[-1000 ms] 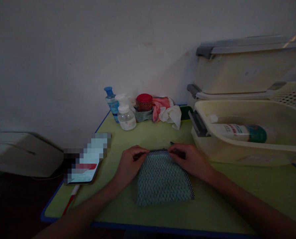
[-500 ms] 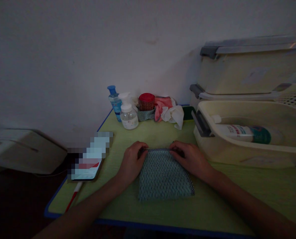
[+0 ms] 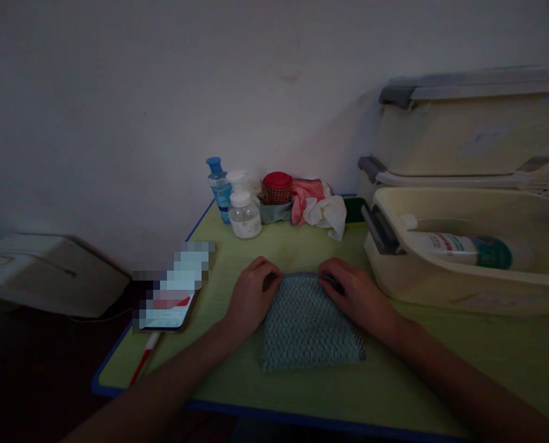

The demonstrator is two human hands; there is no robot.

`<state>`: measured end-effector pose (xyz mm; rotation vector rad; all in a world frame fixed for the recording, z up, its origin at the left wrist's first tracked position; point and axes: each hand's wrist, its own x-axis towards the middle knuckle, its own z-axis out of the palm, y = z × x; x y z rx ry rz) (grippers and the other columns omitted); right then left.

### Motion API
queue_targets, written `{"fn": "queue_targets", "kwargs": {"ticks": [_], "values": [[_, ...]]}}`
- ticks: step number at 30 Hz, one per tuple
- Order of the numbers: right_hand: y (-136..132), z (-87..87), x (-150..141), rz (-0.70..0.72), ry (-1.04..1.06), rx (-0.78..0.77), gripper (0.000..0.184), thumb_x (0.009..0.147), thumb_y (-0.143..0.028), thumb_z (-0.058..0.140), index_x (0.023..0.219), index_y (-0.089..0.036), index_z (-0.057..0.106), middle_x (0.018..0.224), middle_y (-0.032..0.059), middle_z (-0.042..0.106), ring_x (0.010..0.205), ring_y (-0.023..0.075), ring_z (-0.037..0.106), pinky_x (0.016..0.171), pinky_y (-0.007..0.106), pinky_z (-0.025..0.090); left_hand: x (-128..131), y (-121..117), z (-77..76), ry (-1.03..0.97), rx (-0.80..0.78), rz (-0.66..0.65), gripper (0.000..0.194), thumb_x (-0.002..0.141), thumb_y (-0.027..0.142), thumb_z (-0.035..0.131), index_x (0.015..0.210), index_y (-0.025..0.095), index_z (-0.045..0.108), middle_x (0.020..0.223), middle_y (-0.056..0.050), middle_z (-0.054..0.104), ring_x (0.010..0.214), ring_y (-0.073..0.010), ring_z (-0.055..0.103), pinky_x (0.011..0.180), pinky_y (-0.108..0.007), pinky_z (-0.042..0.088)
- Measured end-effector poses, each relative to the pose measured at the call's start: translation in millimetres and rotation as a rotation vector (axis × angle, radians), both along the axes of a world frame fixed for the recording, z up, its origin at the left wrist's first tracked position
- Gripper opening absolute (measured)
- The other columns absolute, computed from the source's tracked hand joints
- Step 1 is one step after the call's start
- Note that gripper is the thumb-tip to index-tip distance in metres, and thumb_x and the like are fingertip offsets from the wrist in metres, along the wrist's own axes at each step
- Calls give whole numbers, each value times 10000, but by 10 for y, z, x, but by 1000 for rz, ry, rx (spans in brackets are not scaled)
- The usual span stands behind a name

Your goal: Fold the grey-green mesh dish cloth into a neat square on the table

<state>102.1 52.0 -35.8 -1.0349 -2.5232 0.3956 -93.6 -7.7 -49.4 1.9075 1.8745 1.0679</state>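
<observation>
A blue-green textured cloth (image 3: 312, 326) with a dark checked border lies in front of me on the green tabletop (image 3: 237, 384). Its far edge is pinched at the left corner by my left hand (image 3: 252, 298). At the far right corner, my right hand (image 3: 358, 294) grips the same edge between thumb and fingers. The near side of the cloth spreads toward me. Both hands are closed, and some fingertips are hidden behind the border.
Left of the cloth lies a phone (image 3: 175, 289) with a red-and-white cable (image 3: 143, 363). At the back stand a blue bottle (image 3: 219, 191), a clear pump bottle (image 3: 245, 218), a red-lidded container (image 3: 277, 187) and crumpled cloths (image 3: 327, 214). A cream bin (image 3: 422, 286) holding a spray can (image 3: 468, 249) is at right.
The whole view has shifted slightly, so things appear a little further right. Both hands keep their hold on the cloth's far edge, with little other movement.
</observation>
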Motion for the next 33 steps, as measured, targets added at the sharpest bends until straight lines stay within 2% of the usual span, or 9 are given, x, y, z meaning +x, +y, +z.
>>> {"fn": "queue_targets", "kwargs": {"ticks": [2,6,13,20,29,33], "values": [[-9,-5,3,39,-32,40,98,834,-121,488,860,-161,574,870,59,593,781,157,595,708,280,475,7,-7,11,34,-13,2,146,770,52,514,719,162,595,772,-6,563,751,-143,570,727,-286,454],[-16,-17,21,42,-72,103,121,848,-145,480,881,-158,595,904,74,585,804,174,599,708,305,508,19,-28,29,122,-53,16,136,788,90,505,770,167,616,831,-29,593,831,-176,577,771,-320,468],[-23,-46,46,113,55,168,242,867,-173,465,1070,-151,595,1047,97,622,975,216,577,873,406,498,41,-62,36,121,-24,30,211,810,108,468,944,169,620,921,-45,631,886,-185,590,819,-343,475],[-61,-43,38,187,56,114,241,874,-186,473,1070,-143,608,1034,91,642,958,195,596,872,372,507,33,-78,53,106,-34,17,253,782,42,406,901,156,598,890,-49,636,872,-186,600,810,-338,473],[-48,-73,40,181,44,112,252,866,-194,483,1073,-143,618,1048,106,640,972,204,601,873,387,514,27,-86,27,107,-63,5,388,653,-42,356,889,172,578,894,-42,615,893,-187,580,830,-347,460],[-65,-35,56,177,97,116,276,871,-220,480,1102,-157,617,1103,109,626,1025,204,592,904,386,505,24,-88,38,61,-2,-6,387,632,-47,350,847,175,585,884,-38,593,895,-177,561,830,-338,465]]}}
